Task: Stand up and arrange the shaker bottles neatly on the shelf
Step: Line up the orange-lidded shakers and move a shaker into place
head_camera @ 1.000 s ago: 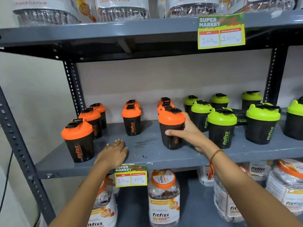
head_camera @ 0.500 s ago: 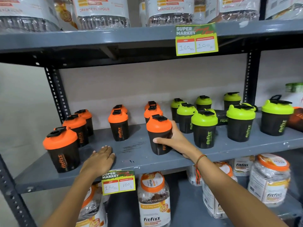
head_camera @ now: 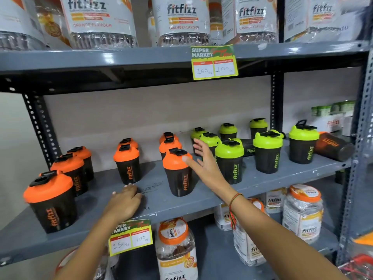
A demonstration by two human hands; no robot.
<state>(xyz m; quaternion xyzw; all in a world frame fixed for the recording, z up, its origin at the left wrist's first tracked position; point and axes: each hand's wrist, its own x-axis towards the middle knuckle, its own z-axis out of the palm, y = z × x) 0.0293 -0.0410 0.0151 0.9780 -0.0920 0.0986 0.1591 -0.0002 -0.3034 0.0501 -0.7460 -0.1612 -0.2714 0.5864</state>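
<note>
Black shaker bottles stand on the grey middle shelf [head_camera: 201,203]: several with orange lids on the left, several with green lids on the right. An orange-lidded shaker [head_camera: 177,171] stands upright at the front centre. My right hand [head_camera: 203,160] hovers open just right of it, fingers spread, thumb near its lid, holding nothing. My left hand [head_camera: 125,201] rests flat on the shelf's front part, below another orange-lidded shaker [head_camera: 128,165]. One green-lidded shaker [head_camera: 247,148] lies on its side behind the green row. An orange-printed shaker [head_camera: 333,145] lies tipped at the far right.
Large fitfizz jars [head_camera: 101,21] fill the shelf above, and more jars [head_camera: 175,247] stand on the shelf below. Price tags hang on the upper shelf edge [head_camera: 214,62] and the middle shelf edge [head_camera: 130,237]. Metal uprights [head_camera: 276,102] frame the bay.
My right hand has let go of the front orange-lidded shaker and lifted off to the right, open. The view has shifted right and closer. The left hand stays on the shelf.
</note>
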